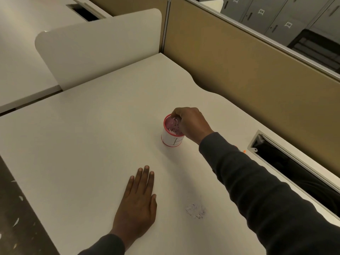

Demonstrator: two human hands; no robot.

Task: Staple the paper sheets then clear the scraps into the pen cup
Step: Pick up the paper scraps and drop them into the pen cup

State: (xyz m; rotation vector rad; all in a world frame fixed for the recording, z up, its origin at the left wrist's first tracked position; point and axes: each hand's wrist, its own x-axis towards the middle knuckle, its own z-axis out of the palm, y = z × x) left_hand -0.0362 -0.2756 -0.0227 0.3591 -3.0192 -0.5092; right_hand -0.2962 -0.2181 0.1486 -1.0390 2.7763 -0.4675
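Red-rimmed and white-walled, the pen cup (172, 134) stands upright on the desk (82, 144), toward its far right part, with pinkish paper scraps (173, 125) heaped inside it. Your right hand (191, 124) is curled over the cup's mouth, fingertips bunched together and dipping into the scraps; whether they pinch anything you cannot tell. Your left hand (137, 205) lies flat on the desk nearer to you, palm down, fingers straight and close together, holding nothing. A small loose pile of shreds (196, 211) rests on the desk between your two arms, well apart from the cup
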